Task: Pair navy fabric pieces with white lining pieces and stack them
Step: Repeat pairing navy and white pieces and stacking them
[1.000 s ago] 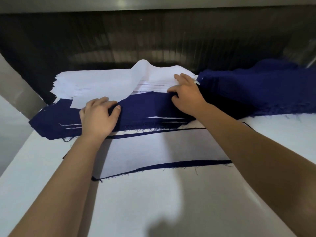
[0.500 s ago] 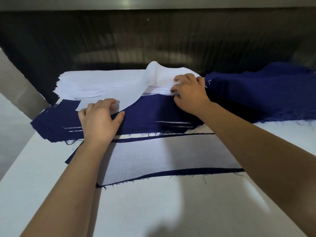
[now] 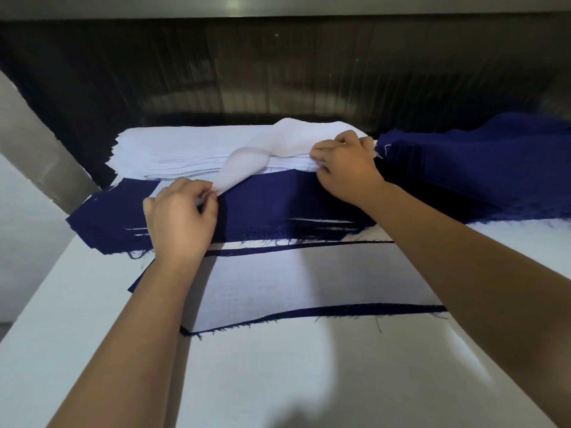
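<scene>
Two hands hold one lining (image 3: 247, 162). The left hand (image 3: 180, 217), centre-left, pinches its near end with curled fingers. The right hand (image 3: 346, 168), upper centre, pinches its other end on the white pile (image 3: 173, 149). The lining sags between them over the navy stack (image 3: 272, 205). A navy heap (image 3: 479, 168) fills the right edge. Below, a pair (image 3: 309, 288), white on navy, lies flat on the table (image 3: 309, 381).

White lining (image 3: 244, 168) now in left hand (image 3: 180, 217)

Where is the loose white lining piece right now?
Head view, centre: the white lining piece is held up between the left hand and right hand, over the white stack, with the navy stack just in front.
</scene>
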Action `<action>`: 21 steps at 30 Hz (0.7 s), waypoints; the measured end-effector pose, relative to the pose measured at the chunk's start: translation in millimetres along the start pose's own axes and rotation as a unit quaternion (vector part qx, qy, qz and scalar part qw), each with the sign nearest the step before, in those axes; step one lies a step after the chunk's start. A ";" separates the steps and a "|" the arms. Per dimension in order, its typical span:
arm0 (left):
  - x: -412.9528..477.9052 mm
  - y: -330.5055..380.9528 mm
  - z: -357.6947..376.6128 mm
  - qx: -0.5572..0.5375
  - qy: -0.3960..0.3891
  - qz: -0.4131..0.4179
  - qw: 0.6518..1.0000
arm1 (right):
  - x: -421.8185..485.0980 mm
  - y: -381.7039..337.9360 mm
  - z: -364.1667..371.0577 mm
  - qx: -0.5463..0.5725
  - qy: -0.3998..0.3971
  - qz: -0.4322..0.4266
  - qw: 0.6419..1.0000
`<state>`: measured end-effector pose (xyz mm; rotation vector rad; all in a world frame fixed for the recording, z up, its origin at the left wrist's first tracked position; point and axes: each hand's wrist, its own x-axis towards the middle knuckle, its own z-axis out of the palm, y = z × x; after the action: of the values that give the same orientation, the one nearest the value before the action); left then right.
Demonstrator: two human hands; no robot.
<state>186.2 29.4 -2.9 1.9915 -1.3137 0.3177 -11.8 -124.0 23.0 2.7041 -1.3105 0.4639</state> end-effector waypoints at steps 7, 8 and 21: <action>-3.8 4.6 -6.7 -0.035 0.008 -0.010 0.999 | -3.5 -2.2 0.9 -0.002 -0.052 0.008 0.999; -4.1 4.7 -7.3 -0.035 0.010 -0.009 0.999 | -3.9 -3.1 2.2 -0.008 -0.072 0.011 0.997; -6.0 2.8 -9.6 -0.055 0.043 -0.047 0.996 | -14.2 -2.4 14.7 0.030 -0.027 0.012 0.999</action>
<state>182.6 39.5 1.8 1.9180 -1.1562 0.2764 -14.9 -115.1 4.6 2.7726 -1.3656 0.4420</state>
